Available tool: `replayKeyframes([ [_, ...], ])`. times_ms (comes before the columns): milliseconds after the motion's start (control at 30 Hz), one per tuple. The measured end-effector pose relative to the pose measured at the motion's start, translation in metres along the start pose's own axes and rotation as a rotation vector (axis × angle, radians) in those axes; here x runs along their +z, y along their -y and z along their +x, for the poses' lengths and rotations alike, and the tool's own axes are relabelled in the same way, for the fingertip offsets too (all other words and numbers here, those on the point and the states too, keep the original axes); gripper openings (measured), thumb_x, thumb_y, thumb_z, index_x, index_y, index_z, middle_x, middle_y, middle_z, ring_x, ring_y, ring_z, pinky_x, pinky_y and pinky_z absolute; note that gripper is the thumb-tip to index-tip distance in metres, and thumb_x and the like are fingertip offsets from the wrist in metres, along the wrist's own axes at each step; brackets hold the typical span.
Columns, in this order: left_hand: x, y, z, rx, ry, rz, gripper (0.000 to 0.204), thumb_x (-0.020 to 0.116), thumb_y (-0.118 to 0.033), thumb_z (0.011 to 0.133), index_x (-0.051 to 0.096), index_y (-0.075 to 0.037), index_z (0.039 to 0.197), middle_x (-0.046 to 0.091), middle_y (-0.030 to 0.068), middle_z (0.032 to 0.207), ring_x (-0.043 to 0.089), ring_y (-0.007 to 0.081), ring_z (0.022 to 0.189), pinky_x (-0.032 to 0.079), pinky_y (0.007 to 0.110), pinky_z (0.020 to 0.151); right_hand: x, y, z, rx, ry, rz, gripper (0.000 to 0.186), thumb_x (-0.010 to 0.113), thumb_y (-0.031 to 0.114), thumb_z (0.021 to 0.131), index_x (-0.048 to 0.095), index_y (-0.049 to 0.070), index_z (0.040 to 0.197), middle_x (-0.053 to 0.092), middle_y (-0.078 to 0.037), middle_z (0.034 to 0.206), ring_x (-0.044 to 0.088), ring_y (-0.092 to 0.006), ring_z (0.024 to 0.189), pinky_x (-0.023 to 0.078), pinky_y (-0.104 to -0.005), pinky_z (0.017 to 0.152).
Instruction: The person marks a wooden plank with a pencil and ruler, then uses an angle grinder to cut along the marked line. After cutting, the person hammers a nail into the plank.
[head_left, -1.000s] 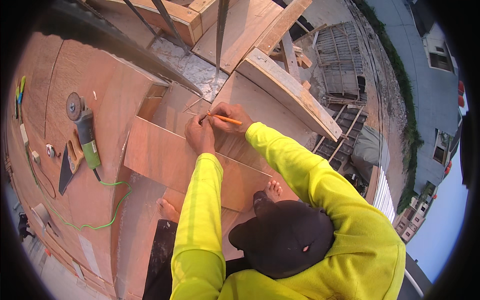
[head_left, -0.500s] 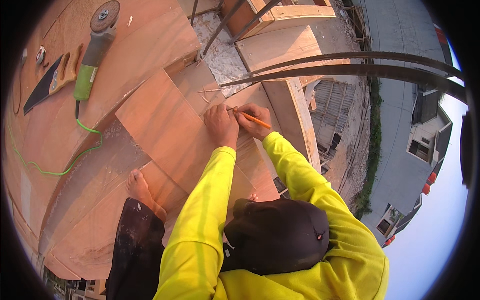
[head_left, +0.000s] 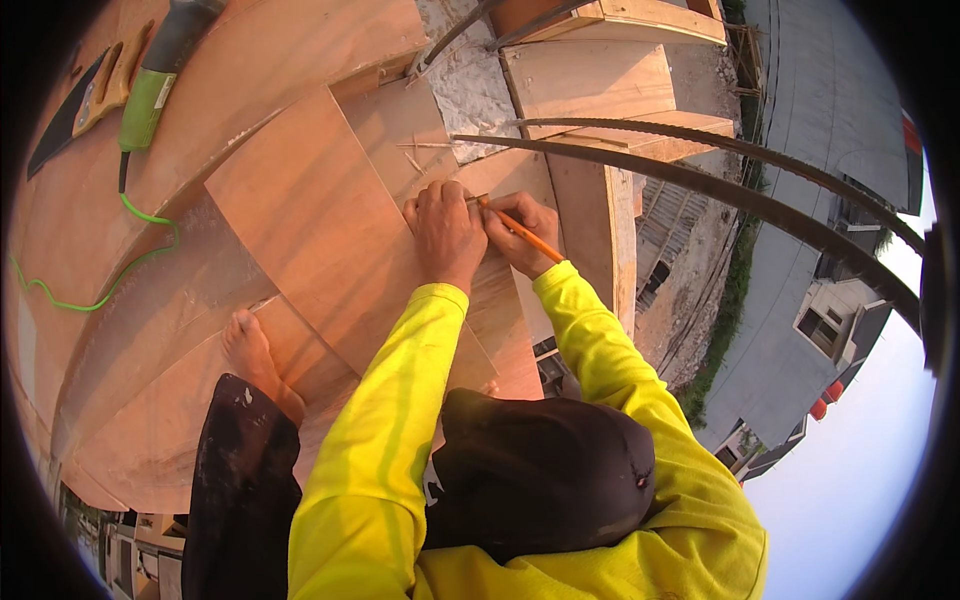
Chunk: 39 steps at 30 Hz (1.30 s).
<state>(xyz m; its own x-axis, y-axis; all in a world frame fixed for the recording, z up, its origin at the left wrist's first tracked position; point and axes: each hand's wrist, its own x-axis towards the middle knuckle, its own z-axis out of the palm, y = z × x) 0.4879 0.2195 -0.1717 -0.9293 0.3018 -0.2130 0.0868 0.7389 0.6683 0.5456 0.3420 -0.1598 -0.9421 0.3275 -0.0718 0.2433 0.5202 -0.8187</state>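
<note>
Pencil (head_left: 520, 232) tip lower — hands (head_left: 447, 232) closer

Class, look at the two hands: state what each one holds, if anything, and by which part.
The right hand grips an orange pencil near its tip. The left hand holds nothing; it presses flat on the plywood sheet.

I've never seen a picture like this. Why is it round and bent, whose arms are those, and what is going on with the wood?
There is no machine here: a person wears a wide-angle camera on the head, looking down, which bends straight edges near the rim. The yellow sleeves are that person's own arms. The left hand presses flat on a plywood sheet, and the right hand holds an orange pencil with its tip at the wood. A bare foot rests on the boards. At the upper left lie a green power tool with its green cord and a handsaw.
</note>
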Motion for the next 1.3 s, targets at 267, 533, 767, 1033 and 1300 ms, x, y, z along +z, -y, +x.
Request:
replayKeyframes([
  [267,0.003,0.002,-0.004,0.021,-0.012,0.016,0.013,0.071,-0.013,0.084,0.062,-0.010,0.094,0.062,0.0076,0.100,0.059,0.0275,0.104,0.036,0.046,0.099,0.001,-0.001,0.001,0.035,0.006,0.020,0.014,0.077,0.013,0.083,0.067,0.007,0.090,0.074,-0.011,0.081,0.074,-0.0246,0.070,0.057,-0.0312,0.065],
  [533,0.002,0.002,-0.003,-0.010,0.022,0.005,0.012,0.065,-0.013,0.086,0.062,-0.007,0.096,0.064,0.0102,0.102,0.058,0.0309,0.108,0.037,0.048,0.096,0.006,-0.006,-0.004,0.038,-0.020,0.033,0.013,0.076,0.014,0.083,0.068,0.006,0.089,0.074,-0.013,0.081,0.074,-0.0254,0.071,0.057,-0.0328,0.064],
  [767,-0.004,0.010,0.003,0.022,0.015,-0.011,0.016,0.064,-0.014,0.086,0.063,-0.006,0.099,0.064,0.0120,0.107,0.059,0.0333,0.108,0.038,0.048,0.096,0.003,0.004,-0.017,0.079,-0.080,0.100,0.011,0.073,0.013,0.089,0.070,0.006,0.096,0.074,-0.011,0.083,0.073,-0.0230,0.072,0.056,-0.0329,0.065],
  [1033,-0.015,0.021,0.032,0.184,0.278,-0.008,0.021,0.063,-0.016,0.085,0.065,0.001,0.097,0.068,0.0208,0.101,0.064,0.0377,0.099,0.048,0.045,0.090,-0.017,-0.007,-0.236,0.567,-0.668,0.185,0.024,0.055,0.021,0.106,0.069,0.002,0.112,0.069,-0.013,0.114,0.068,-0.0183,0.101,0.054,-0.0326,0.091],
  [1300,-0.053,0.029,0.095,0.625,0.800,0.310,0.036,0.063,-0.026,0.094,0.066,0.004,0.114,0.072,0.0195,0.105,0.070,0.0324,0.099,0.053,0.040,0.088,0.004,-0.020,-0.437,0.819,-0.568,-0.172,0.024,0.056,0.013,0.099,0.068,0.003,0.117,0.067,-0.018,0.120,0.060,-0.0382,0.113,0.046,-0.0436,0.101],
])
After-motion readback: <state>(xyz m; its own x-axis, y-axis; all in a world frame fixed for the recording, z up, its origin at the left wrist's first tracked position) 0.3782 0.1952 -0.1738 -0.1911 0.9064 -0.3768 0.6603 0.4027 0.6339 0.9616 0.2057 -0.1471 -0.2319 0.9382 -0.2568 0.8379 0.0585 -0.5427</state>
